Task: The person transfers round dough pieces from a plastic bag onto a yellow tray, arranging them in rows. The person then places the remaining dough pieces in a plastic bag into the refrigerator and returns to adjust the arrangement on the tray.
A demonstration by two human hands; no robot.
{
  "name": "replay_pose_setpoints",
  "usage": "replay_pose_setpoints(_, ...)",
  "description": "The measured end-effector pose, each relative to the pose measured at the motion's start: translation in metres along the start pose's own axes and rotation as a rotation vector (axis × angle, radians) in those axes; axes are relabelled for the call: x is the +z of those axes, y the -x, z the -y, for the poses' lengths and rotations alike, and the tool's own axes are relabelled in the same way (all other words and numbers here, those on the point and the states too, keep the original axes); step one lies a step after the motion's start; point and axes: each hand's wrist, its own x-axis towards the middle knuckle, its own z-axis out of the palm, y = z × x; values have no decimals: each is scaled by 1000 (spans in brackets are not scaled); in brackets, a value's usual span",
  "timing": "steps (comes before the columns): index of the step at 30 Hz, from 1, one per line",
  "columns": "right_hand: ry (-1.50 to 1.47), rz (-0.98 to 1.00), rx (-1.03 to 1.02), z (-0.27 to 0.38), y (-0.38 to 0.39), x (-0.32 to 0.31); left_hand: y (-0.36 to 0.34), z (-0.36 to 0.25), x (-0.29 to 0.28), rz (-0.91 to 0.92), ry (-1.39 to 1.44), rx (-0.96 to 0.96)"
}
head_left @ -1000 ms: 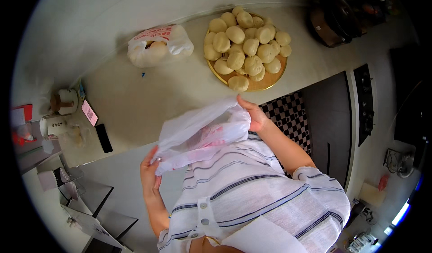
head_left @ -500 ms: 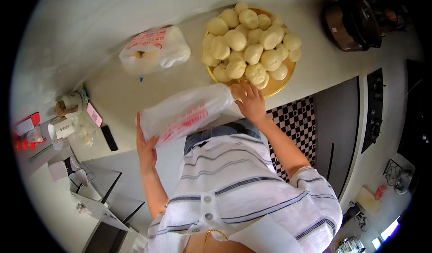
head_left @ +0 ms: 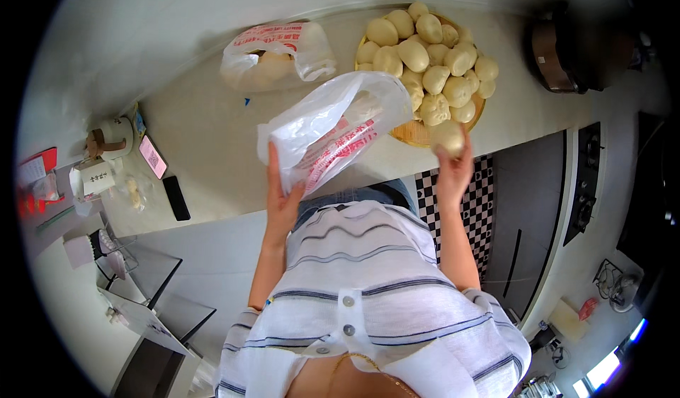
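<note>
My left hand (head_left: 283,207) is closed on the near left end of a white plastic bag (head_left: 287,139) with red print. The bag slants over the counter's front edge, its far right end lying against the round tray. Between the fingertips of my right hand (head_left: 455,178) is a pale steamed bun (head_left: 447,134), slightly blurred, just off the tray's near edge. Many more steamed buns (head_left: 413,56) are heaped on the round yellow-rimmed tray (head_left: 409,134). What lies inside the held bag is hard to make out.
Behind the held bag stands another white bag (head_left: 312,51) with buns inside. A black phone (head_left: 176,198), a pink card (head_left: 152,156) and a kettle-like jug (head_left: 112,137) are at the left. At the far right are a brown cooker (head_left: 556,58) and a black hob (head_left: 585,178).
My right hand has moved right, away from the bag, and now holds a bun. The bag is raised farther over the counter in my left hand. The whole view has shifted a little.
</note>
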Motion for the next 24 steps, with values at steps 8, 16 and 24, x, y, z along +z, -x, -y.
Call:
replay_pose_setpoints(8, -26, 1143, 167, 37, -20, 98, 10, 14, 17, -23, 76, -10)
replay_pose_setpoints(16, -419, 1080, 1111, -60, -4, 122, 34, -8, 1, -388, 150, -43)
replay_pose_setpoints(24, 7, 925, 748, -72, 14, 125, 31, -9, 15, -265, 231, -146)
